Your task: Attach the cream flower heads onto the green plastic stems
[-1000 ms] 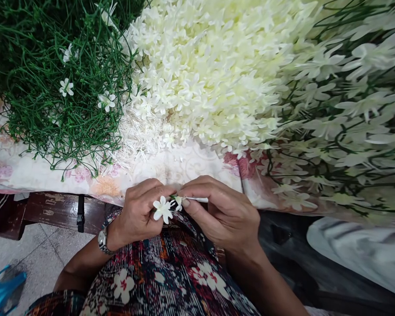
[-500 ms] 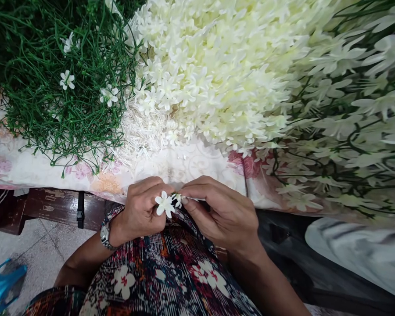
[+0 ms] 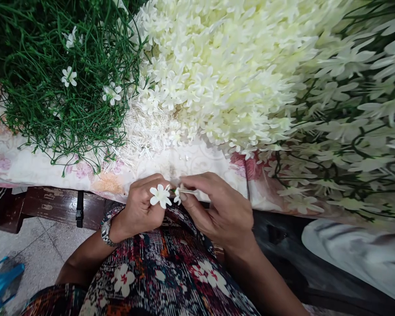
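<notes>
My left hand (image 3: 145, 204) is closed in front of my lap, its fingers round an artificial flower stem that is mostly hidden. A white five-petalled flower (image 3: 160, 196) faces up at those fingers. Just right of it a smaller white blossom (image 3: 177, 196) sits on a bit of green stem. Thin white stamens (image 3: 189, 191) run from this blossom between the thumb and forefinger of my right hand (image 3: 222, 210), which is closed in a loose pinch. The fingertips of the two hands are a short gap apart.
Green plastic stems (image 3: 62, 101) are heaped at the back left, beside a pile of white stamens (image 3: 145, 131). Loose cream-white petals (image 3: 224, 74) are piled at the centre. Finished-looking flower sprays (image 3: 342, 131) lie at the right on the floral tablecloth (image 3: 197, 162). A blue plastic object (image 3: 1, 281) stands on the floor.
My right thumb and forefinger have opened slightly and slid back, so the white stamens show between them. The larger flower has shifted a little left and up with my left hand.
</notes>
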A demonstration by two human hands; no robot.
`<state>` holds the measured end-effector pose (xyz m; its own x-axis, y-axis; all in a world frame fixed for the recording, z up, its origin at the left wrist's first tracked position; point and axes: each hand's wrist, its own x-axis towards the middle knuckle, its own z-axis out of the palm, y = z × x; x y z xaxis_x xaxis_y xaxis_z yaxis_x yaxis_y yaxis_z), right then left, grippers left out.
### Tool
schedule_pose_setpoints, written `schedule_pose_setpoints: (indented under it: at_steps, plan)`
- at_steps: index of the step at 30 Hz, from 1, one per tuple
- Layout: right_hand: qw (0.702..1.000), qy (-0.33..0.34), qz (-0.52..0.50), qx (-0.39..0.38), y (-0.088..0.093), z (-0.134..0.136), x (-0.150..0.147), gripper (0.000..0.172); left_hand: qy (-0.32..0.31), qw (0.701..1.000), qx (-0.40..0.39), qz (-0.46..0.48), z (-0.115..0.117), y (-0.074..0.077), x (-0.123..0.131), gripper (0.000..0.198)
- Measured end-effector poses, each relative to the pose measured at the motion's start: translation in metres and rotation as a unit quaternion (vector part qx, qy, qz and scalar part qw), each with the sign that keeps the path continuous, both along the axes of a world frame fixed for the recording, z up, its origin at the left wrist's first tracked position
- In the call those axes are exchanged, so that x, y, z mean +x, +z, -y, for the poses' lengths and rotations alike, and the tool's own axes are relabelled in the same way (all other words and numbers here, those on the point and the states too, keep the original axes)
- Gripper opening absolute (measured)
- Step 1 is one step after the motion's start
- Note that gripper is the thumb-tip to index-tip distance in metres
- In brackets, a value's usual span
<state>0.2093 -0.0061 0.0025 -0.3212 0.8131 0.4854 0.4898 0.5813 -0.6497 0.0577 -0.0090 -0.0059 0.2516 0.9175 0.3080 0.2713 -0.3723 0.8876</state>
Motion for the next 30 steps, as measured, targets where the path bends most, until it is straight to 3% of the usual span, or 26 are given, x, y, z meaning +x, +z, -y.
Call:
schedule_pose_setpoints:
  at_steps: [3, 11, 20, 30]
  plan:
    - [0.997, -0.043, 0.028, 0.064, 0.002, -0.003, -0.004, 0.034, 0.007, 0.999, -0.039, 0.018, -0.001, 0.004, -0.002, 0.016]
    - [0.99, -0.044, 0.06, 0.122, 0.004, -0.006, -0.006, 0.022, 0.021, 0.999, -0.044, 0.019, -0.001, 0.007, -0.001, 0.017]
    - [0.993, -0.012, 0.054, 0.1, 0.001, -0.009, -0.005, 0.021, 0.026, 0.999, 0.019, -0.019, -0.002, 0.0, -0.001, 0.019]
    - [0.994, -0.014, 0.036, 0.105, -0.006, -0.012, -0.011, 0.02, 0.054, 0.998, 0.01, -0.018, -0.003, -0.003, 0.003, 0.017]
